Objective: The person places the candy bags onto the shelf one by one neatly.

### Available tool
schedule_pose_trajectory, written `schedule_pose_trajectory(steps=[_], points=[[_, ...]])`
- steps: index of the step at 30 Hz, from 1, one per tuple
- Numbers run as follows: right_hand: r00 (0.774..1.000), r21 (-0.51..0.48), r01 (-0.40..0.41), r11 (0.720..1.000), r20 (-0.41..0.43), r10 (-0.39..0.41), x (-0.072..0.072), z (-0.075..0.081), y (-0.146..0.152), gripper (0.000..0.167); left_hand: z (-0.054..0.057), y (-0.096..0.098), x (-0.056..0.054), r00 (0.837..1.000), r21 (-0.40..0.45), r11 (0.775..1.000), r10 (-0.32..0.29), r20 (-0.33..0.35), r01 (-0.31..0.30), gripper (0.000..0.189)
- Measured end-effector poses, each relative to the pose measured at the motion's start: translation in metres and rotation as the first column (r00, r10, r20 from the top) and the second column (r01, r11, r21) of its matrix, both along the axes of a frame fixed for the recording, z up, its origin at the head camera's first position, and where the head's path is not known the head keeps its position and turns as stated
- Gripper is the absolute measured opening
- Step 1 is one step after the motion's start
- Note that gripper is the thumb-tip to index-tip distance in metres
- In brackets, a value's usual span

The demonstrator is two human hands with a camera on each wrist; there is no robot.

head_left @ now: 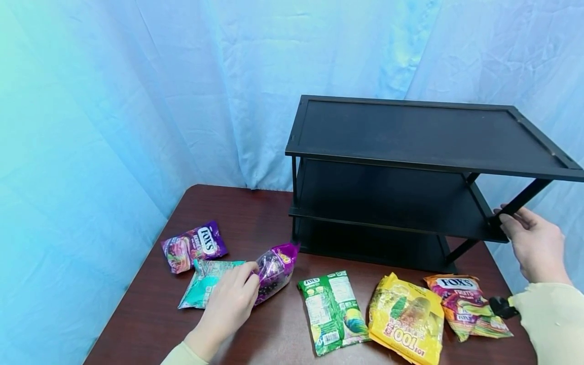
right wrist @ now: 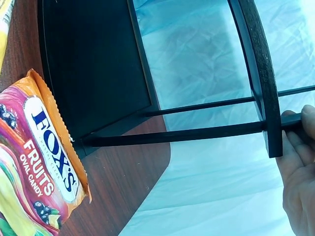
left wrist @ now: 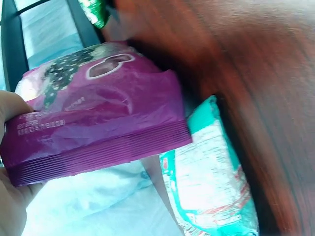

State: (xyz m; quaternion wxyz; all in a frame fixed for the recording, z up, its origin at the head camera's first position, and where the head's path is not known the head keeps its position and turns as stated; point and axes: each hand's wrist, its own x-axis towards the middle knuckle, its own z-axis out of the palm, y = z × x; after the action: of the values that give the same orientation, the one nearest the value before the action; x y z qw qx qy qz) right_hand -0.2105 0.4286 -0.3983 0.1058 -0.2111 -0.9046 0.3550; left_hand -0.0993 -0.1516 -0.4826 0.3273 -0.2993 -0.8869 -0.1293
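Note:
My left hand (head_left: pixel 232 294) pinches the edge of a purple candy bag (head_left: pixel 276 268) at the front left of the shelf. In the left wrist view the thumb and fingers grip the ribbed seal end of this purple bag (left wrist: pixel 103 113). Beside it, partly behind the hand, lies a teal candy bag (head_left: pixel 201 286). On the right, my right hand (head_left: pixel 536 243) holds a post of the black three-tier shelf (head_left: pixel 388 195) near its middle tier. Thumb and fingers wrap that post in the right wrist view, where the hand (right wrist: pixel 300 167) shows at the edge.
A purple Fox's Berries bag (head_left: pixel 196 247) lies at the table's left. Along the front are a green Fox's bag (head_left: pixel 335 312), a yellow bag (head_left: pixel 406 319) and a Fox's Fruits bag (head_left: pixel 470 306). Blue curtains (head_left: pixel 255 91) hang behind the brown table (head_left: pixel 150 314).

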Motion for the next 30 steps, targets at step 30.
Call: schedule_pose_trajectory(steps=[30], points=[[1.0, -0.002, 0.006, 1.0, -0.001, -0.006, 0.002, 0.001, -0.002, 0.053, -0.033, 0.005, 0.021, 0.96, -0.199, 0.942, -0.25, 0.125, 0.271, 0.051]])
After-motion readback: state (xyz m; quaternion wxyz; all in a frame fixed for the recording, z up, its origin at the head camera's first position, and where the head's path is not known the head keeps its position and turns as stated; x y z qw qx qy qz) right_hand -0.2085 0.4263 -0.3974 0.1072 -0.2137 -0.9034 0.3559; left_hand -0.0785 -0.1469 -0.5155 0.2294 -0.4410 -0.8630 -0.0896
